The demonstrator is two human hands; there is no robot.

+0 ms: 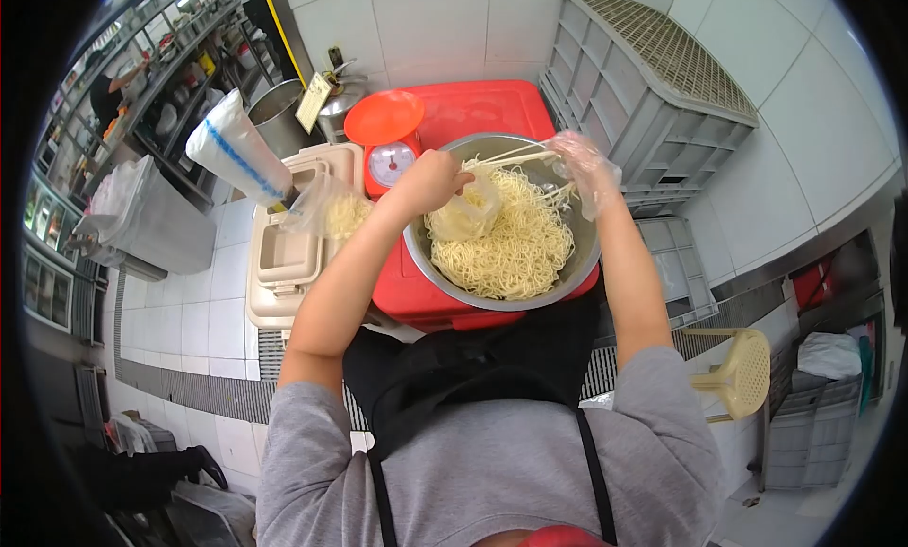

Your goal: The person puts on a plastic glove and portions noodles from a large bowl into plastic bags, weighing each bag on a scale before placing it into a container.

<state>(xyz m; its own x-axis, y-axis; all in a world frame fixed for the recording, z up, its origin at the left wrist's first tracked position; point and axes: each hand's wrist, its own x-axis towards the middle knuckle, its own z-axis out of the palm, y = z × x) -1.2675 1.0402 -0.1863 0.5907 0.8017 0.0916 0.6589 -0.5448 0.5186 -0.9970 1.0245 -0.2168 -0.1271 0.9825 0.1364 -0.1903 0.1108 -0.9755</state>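
Note:
A large metal bowl (424, 266) full of pale noodles (518, 249) sits on a red lid. Bare and closed, my left hand (433, 182) pinches the rim of a clear plastic bag (469, 216) over the bowl's left side, with some noodles inside it. My right hand (586, 172), in a clear plastic glove, is closed on strands of noodles at the bowl's upper right; the strands stretch toward the bag's mouth. Behind my left hand stands a red scale (390, 159) with an orange-red pan. Another bag of noodles (342, 214) lies on a beige container left of the bowl.
A roll of plastic bags (236, 150) stands at the left, near a metal pot (279, 117). Grey crates (653, 103) are stacked at the right by the wall. A yellow stool (742, 372) is at the lower right. Another person (106, 93) is far off at the upper left.

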